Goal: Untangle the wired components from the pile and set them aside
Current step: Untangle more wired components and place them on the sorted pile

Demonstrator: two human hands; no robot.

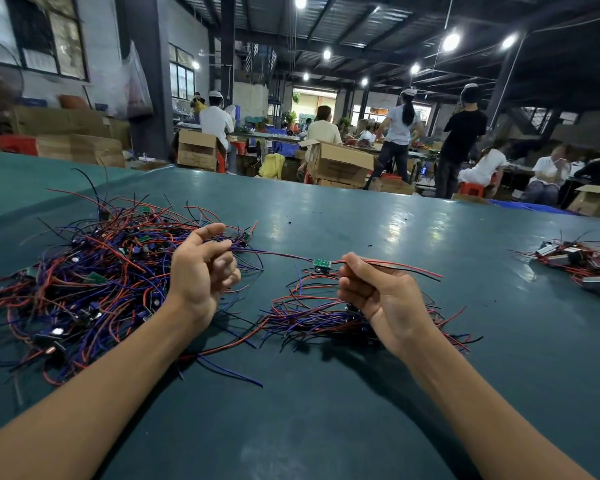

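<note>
Plainly, the tangled pile of red, blue and black wires (94,278) lies at nine o'clock. Our left hand (201,271) and right hand (378,292) pinch limp, light leads (395,263) either side of the small green circuit board (322,263), held at centre; we pull gently, judging its joints fragile.

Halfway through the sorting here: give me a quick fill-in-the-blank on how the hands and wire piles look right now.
1. The wired circuit board, stretched between the left hand and the right hand, is coloured ____.
2. The large tangled pile lies on the person's ____ side.
3. Past the right hand, one red wire and one ____ wire stick out.
4. The smaller pile lies on the table under the ____ hand.
Missing words: green; left; black; right.
</note>
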